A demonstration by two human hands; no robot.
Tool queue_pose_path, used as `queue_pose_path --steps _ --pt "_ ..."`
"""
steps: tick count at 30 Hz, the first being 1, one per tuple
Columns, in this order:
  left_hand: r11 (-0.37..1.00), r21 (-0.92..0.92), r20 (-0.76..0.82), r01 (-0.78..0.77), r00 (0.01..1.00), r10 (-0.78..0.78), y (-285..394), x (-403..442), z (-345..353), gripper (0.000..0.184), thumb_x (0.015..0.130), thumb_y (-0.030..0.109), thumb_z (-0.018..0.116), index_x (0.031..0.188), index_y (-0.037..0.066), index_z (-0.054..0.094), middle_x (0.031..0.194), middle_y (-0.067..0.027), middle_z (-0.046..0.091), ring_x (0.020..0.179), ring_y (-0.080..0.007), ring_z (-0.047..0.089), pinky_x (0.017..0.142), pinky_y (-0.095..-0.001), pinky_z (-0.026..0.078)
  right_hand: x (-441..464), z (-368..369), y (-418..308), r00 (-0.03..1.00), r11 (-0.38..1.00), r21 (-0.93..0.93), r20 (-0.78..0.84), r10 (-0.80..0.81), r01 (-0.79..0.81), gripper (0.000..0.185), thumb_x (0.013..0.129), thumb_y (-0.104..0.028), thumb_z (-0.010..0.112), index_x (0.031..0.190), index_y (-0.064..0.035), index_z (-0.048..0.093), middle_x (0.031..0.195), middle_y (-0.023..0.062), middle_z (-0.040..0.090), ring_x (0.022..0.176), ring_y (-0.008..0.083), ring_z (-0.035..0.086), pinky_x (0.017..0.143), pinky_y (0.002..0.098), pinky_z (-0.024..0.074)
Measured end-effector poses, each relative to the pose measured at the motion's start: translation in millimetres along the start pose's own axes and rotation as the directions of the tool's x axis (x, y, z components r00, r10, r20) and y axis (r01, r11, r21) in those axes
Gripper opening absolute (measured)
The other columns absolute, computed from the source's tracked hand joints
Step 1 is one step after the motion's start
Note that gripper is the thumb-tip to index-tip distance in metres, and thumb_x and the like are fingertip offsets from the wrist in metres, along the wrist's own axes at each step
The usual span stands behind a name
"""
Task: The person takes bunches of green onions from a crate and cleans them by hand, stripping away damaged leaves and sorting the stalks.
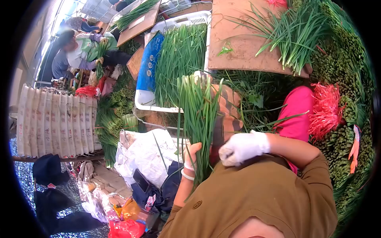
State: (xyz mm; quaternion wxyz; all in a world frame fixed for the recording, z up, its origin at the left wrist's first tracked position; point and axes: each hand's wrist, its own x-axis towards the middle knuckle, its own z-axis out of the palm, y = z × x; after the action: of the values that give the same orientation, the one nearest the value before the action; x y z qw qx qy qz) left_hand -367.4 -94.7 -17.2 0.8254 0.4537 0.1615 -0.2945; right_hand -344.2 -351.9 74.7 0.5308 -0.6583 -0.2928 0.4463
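Observation:
My left hand [192,156], with a white band at its wrist, is closed around a bunch of garlic chives [197,115]. The bunch stands nearly upright, pale cut ends at the top and leaves hanging beside my brown top. To its right, my right hand [243,149] wears a white glove and has its fingers curled in front of my body. Whatever those fingers hold, if anything, is hidden. Behind the bunch, a white plastic crate [139,99] holds many loose chives [182,51].
Loose chives [293,35] lie on a brown board [234,43]. Red ties [326,111] hang by my pink-clad knee [295,109], beside stacked bundles [357,79]. At the left are a white sack [145,154], a ribbed white pile [59,121] and another person [83,51] holding chives.

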Motion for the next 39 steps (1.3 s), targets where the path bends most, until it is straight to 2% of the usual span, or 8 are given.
queue_pose_path --steps 3,13,17,25,27,29,37,39 --pt "0.995 0.099 0.091 0.002 0.996 -0.011 4 9 -11 0.037 0.079 0.022 0.059 0.107 -0.002 0.058 0.086 -0.0094 0.063 0.07 -0.0179 0.06 0.059 -0.0278 0.049 -30 -15 -12 0.982 0.935 0.326 -0.166 -0.09 0.141 0.016 0.088 -0.021 0.062 0.086 -0.0051 0.064 0.065 0.0031 0.062 0.06 0.0117 0.061 0.057 0.0282 0.0482" --pt "0.935 0.21 0.008 -0.287 0.956 0.292 0 6 35 0.049 0.072 0.016 0.063 0.118 0.001 0.053 0.094 -0.0078 0.062 0.078 -0.0178 0.062 0.066 -0.0291 0.051 59 -69 51 0.664 0.793 -0.557 -0.693 -0.282 -0.245 0.038 0.08 -0.044 0.066 0.079 -0.0068 0.064 0.077 0.0149 0.066 0.071 0.0337 0.064 0.065 0.0414 0.0509" --pt "0.973 0.099 0.005 -0.208 0.978 0.209 4 3 34 0.046 0.075 0.023 0.066 0.113 0.001 0.054 0.09 -0.0076 0.061 0.073 -0.0165 0.06 0.059 -0.0273 0.05 11 -49 1 0.931 0.939 0.338 -0.36 0.065 0.066 0.017 0.087 -0.015 0.056 0.075 -0.0045 0.06 0.068 0.0034 0.061 0.051 0.0109 0.052 0.048 0.0233 0.0414" --pt "1.0 0.015 0.126 -0.004 0.992 0.002 6 4 1 0.042 0.077 0.028 0.06 0.106 -0.002 0.056 0.083 -0.0084 0.06 0.067 -0.0169 0.055 0.058 -0.0266 0.044 -100 -35 9 0.8 0.583 0.548 -0.415 -0.433 0.599 0.018 0.086 -0.015 0.066 0.08 0.0022 0.064 0.064 0.0103 0.062 0.055 0.0161 0.061 0.047 0.0257 0.0464" --pt "0.999 0.044 0.169 -0.012 0.986 0.004 2 7 -12 0.042 0.077 0.03 0.06 0.104 -0.002 0.057 0.079 -0.0085 0.059 0.064 -0.0167 0.054 0.056 -0.0268 0.043 -85 -42 27 0.854 0.896 0.397 -0.377 0.359 -0.201 0.025 0.09 -0.024 0.057 0.101 -0.006 0.071 0.068 0.0079 0.068 0.056 0.0158 0.063 0.053 0.0304 0.0504" --pt "1.0 -0.01 0.248 0.01 0.969 -0.007 -3 10 -22 0.042 0.077 0.031 0.06 0.102 -0.002 0.057 0.076 -0.0086 0.058 0.061 -0.0167 0.053 0.055 -0.0268 0.043 -60 -37 98 0.663 0.535 -0.536 -0.746 0.063 -0.654 0.024 0.085 -0.031 0.059 0.089 -0.0102 0.07 0.072 0.0129 0.067 0.064 0.0294 0.066 0.062 0.0408 0.0526" --pt "1.0 0.002 0.214 -0.021 0.977 0.02 5 -1 7 0.046 0.074 0.028 0.065 0.108 -0.002 0.054 0.076 -0.0092 0.059 0.06 -0.0173 0.055 0.051 -0.0276 0.045 33 -31 66 0.648 0.886 -0.318 -0.761 -0.026 -0.338 0.03 0.082 -0.035 0.062 0.099 -0.0105 0.064 0.083 0.0155 0.067 0.08 0.0346 0.065 0.072 0.0421 0.0515" --pt "0.999 0.019 0.17 -0.041 0.985 0.038 7 -3 11 0.048 0.073 0.026 0.066 0.111 -0.002 0.054 0.079 -0.0097 0.06 0.062 -0.0179 0.057 0.052 -0.0282 0.047 44 -27 74 0.606 0.604 -0.797 -0.467 -0.644 0.028 0.021 0.084 -0.03 0.061 0.087 -0.0094 0.064 0.072 0.0132 0.063 0.068 0.0332 0.063 0.062 0.0421 0.051"
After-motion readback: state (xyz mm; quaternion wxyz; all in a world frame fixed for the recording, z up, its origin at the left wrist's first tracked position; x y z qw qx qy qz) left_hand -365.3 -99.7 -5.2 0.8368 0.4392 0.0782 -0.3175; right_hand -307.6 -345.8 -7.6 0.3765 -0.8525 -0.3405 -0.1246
